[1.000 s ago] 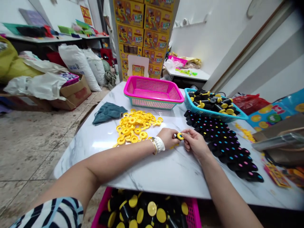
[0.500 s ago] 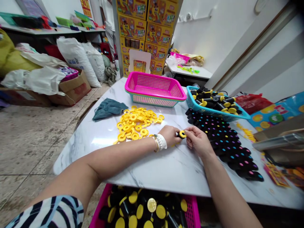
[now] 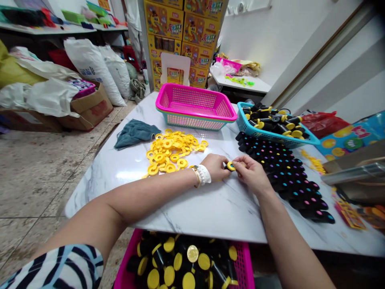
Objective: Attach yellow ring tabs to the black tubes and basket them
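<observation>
My short left sleeve (image 3: 60,267) has curving stripes of near-black, white and pale blue. Around my left wrist (image 3: 213,168) sit a broad white band (image 3: 206,174), a string of white beads (image 3: 201,176) and, nearer my sleeve, a thin gold bangle (image 3: 197,179).

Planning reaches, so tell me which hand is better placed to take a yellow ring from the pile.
Probably the left hand: it is nearer the yellow rings. The right hand is farther off, nearer the black cylinders. Both hands are on a yellow-topped piece.
</observation>
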{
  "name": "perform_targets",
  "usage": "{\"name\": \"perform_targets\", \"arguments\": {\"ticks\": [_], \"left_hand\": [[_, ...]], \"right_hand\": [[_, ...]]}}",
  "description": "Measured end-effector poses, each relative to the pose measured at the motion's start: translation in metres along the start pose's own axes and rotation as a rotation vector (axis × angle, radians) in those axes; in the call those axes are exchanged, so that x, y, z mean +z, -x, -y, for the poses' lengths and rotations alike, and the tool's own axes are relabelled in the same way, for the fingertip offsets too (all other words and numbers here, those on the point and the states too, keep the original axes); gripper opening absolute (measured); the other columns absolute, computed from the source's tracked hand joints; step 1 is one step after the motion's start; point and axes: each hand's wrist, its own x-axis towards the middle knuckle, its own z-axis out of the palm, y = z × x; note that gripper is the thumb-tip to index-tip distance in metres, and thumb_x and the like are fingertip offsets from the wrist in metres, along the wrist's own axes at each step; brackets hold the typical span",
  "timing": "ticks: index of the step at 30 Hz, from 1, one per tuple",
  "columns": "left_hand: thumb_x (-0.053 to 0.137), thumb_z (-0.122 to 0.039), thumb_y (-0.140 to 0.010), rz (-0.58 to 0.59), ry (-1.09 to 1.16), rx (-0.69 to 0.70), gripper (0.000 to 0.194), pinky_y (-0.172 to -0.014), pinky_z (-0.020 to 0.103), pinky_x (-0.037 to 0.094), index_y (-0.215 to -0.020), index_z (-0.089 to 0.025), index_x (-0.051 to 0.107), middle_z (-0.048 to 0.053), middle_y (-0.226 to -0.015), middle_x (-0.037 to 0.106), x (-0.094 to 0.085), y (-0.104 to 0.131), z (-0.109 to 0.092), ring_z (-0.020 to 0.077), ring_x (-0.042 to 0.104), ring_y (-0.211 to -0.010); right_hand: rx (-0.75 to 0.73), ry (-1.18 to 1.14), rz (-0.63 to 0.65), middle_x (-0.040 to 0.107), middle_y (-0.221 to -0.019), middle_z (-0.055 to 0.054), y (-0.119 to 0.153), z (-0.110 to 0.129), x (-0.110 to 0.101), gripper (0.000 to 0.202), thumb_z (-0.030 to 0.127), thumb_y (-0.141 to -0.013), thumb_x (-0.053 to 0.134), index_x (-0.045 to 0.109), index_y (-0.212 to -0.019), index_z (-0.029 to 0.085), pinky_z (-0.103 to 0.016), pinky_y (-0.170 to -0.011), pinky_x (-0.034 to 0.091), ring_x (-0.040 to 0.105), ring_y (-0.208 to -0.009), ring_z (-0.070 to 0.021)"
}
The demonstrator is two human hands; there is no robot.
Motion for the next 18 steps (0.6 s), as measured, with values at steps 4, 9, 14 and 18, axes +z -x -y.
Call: {"name": "perform_targets", "arguments": {"ticks": [4,9,14,18], "left_hand": [[0.061,-0.048,-0.081,0.134,0.345,-0.232,0.035,-0.05,0.021,0.044,-0.094,-0.016,0.067,0.001,-0.064,0.067,-0.002,-0.004,-0.002,0.0122,0.06,-0.053],[0.062,-0.033,-0.086,0.181,0.689,-0.368,0.021,-0.044,0.017,0.042,-0.082,-0.015,0.053,-0.002,-0.055,0.061,0.002,-0.009,-0.006,0.0074,0.053,-0.041],[0.059,-0.035,-0.089,0.222,0.798,-0.451,0.022,-0.041,0.016,0.039,-0.084,-0.017,0.047,-0.002,-0.053,0.06,-0.002,-0.004,-0.01,0.0082,0.053,-0.04],[0.049,-0.037,-0.094,0.32,0.839,-0.516,0.022,-0.039,0.014,0.034,-0.083,-0.017,0.045,0.0,-0.056,0.06,-0.007,-0.01,-0.006,0.0098,0.056,-0.044]], "right_hand": [[0.068,0.023,0.09,0.044,-0.046,0.011,0.003,0.006,0.0,0.029,0.043,-0.076,0.067,0.053,-0.086,0.02,-0.016,-0.03,0.022,0.034,-0.031,-0.0053],[0.073,0.064,0.105,0.049,-0.047,0.01,0.008,0.008,0.0,0.029,0.045,-0.082,0.062,0.047,-0.09,0.022,-0.016,-0.029,0.025,0.039,-0.029,-0.0069],[0.076,0.044,0.075,0.043,-0.043,0.012,0.01,0.005,0.004,0.027,0.045,-0.083,0.059,0.043,-0.087,0.024,-0.017,-0.027,0.022,0.032,-0.027,-0.0067],[0.073,0.034,0.087,0.035,-0.04,0.013,0.006,0.003,0.006,0.026,0.045,-0.083,0.059,0.044,-0.085,0.024,-0.016,-0.028,0.017,0.025,-0.029,-0.0059]]}}
